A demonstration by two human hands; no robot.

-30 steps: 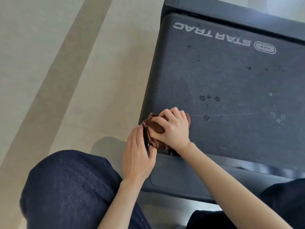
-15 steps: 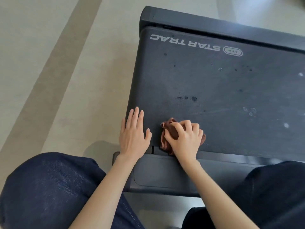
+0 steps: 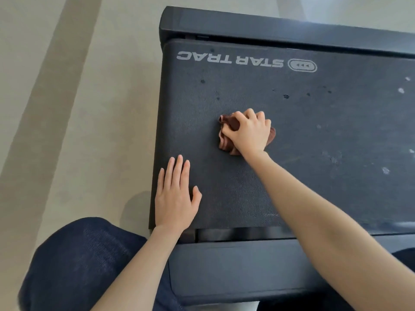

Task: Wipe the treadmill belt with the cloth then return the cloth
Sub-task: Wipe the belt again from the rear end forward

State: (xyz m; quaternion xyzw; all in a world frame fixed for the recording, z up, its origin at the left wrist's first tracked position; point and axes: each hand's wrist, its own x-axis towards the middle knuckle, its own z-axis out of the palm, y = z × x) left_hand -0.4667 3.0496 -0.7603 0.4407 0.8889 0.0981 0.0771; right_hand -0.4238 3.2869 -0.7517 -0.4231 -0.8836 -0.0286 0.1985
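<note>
Your right hand [image 3: 249, 133] was curled over a bunched brown cloth [image 3: 225, 141], fingers bent round the top of it and knuckles up, pressing it down onto the treadmill belt [image 3: 314, 142]. The cloth sat on the left half of the belt, away from every edge, roughly midway between the near end and the far end. Folds of it stuck out past your fingers on the left, and a small bit showed on the right by your little finger.

Your left hand [image 3: 176, 198] lay flat on the belt close to its near left corner, fingers straight and together, thumb out to the side, holding nothing. It was well apart from the cloth.

The white STAR TRAC lettering [image 3: 229, 59] ran upside down along the far end of the belt. Small dark spots [image 3: 285, 96] dotted the belt beyond the cloth, and pale marks [image 3: 385, 170] were scattered toward its right edge. The dark end cover [image 3: 235, 270] of the treadmill sat below the belt's near end. Your knee in dark trousers [image 3: 78, 261] was at the lower left, over the pale floor [image 3: 89, 108].
</note>
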